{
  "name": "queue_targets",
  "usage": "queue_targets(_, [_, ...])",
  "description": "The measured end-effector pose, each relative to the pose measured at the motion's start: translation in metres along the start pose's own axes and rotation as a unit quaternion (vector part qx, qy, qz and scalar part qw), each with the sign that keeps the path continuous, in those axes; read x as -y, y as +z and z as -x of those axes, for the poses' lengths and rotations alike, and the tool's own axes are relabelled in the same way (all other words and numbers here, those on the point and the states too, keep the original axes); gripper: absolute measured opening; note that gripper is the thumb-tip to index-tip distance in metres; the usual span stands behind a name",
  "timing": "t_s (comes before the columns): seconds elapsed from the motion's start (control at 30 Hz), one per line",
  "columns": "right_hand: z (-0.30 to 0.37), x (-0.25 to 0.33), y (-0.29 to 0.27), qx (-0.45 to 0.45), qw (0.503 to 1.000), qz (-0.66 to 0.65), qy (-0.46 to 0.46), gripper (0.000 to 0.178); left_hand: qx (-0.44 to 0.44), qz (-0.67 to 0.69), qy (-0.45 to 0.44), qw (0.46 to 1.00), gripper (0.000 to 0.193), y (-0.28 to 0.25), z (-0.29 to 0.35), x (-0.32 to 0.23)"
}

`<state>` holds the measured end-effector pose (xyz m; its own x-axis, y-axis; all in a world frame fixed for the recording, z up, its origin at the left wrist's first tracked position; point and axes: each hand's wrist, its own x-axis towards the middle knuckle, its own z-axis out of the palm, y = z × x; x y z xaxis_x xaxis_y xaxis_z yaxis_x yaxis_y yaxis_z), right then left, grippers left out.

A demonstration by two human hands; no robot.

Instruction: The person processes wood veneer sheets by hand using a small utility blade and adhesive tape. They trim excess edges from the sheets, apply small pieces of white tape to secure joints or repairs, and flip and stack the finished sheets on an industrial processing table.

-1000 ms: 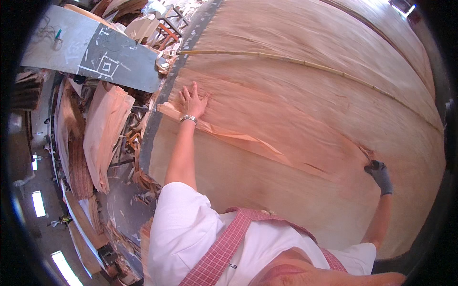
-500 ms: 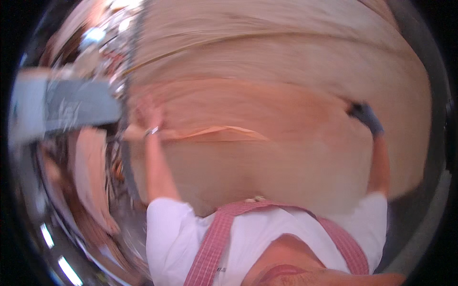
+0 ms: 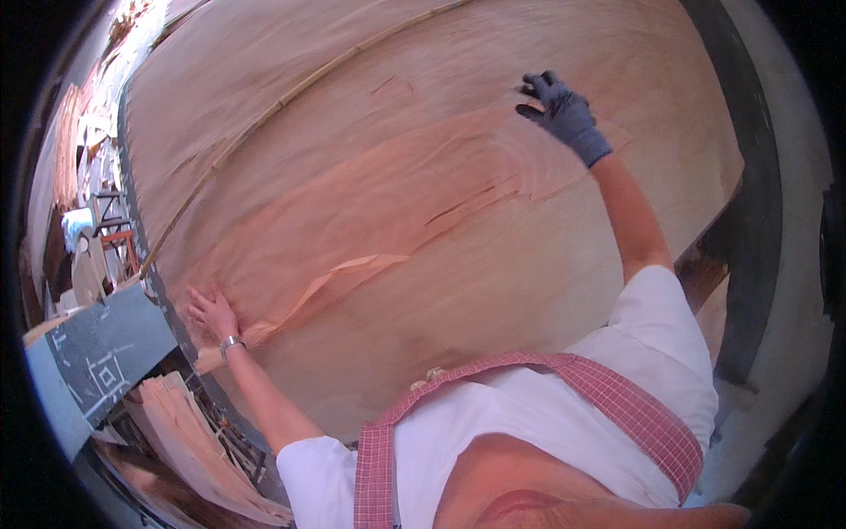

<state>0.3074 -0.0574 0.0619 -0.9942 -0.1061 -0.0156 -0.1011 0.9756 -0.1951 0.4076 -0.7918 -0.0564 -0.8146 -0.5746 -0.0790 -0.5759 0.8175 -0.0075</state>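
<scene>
A thin reddish sheet of wood veneer [image 3: 352, 198] lies on top of a larger, paler wood sheet [image 3: 493, 273]. Its near edge has a raised, folded strip [image 3: 339, 269]. My left hand [image 3: 214, 315], bare with a metal band at the wrist, rests flat on the veneer's left end with fingers spread. Over the far right part of the veneer is my right hand [image 3: 564, 115] in a dark grey glove, fingers apart and holding nothing. Whether the glove touches the surface I cannot tell.
A long thin bamboo pole [image 3: 282, 104] lies across the far part of the large sheet. At the left edge stands a grey-blue box-like block [image 3: 110, 353] with white marks. Stacked veneer pieces [image 3: 189, 441] sit below it. A dark rail [image 3: 749, 176] borders the right.
My view has turned, so the sheets now slant up to the right. The gloved right hand has moved from the veneer's right end to farther over it. My left hand stays at the left end.
</scene>
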Motion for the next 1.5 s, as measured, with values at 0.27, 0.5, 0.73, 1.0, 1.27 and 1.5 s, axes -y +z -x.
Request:
queue_targets(0.27, [0.027, 0.126, 0.063, 0.025, 0.994, -0.04, -0.103, 0.051, -0.027, -0.028, 0.035, 0.999, 0.074, -0.012, 0.018, 0.028])
queue_targets(0.5, [0.025, 0.137, 0.062, 0.094, 0.99, -0.001, -0.107, 0.055, -0.028, 0.04, 0.085, 0.995, 0.072, -0.023, 0.06, 0.108])
queue_targets(0.73, [0.014, 0.132, 0.074, 0.103, 0.99, 0.039, -0.092, 0.059, -0.027, 0.132, 0.051, 0.99, 0.075, -0.024, 0.057, 0.115])
queue_targets(1.0, [0.038, 0.146, 0.102, 0.009, 1.0, 0.025, 0.017, 0.054, -0.022, 0.12, 0.069, 0.99, 0.082, -0.034, 0.072, 0.115])
queue_targets(1.27, [0.058, 0.169, 0.108, 0.008, 0.997, 0.049, 0.067, 0.057, -0.099, 0.125, 0.075, 0.984, 0.079, -0.014, 0.041, 0.128])
queue_targets(1.5, [0.056, 0.123, 0.105, 0.02, 0.993, 0.087, 0.077, 0.065, -0.076, 0.115, 0.12, 0.983, 0.078, -0.035, 0.023, 0.103])
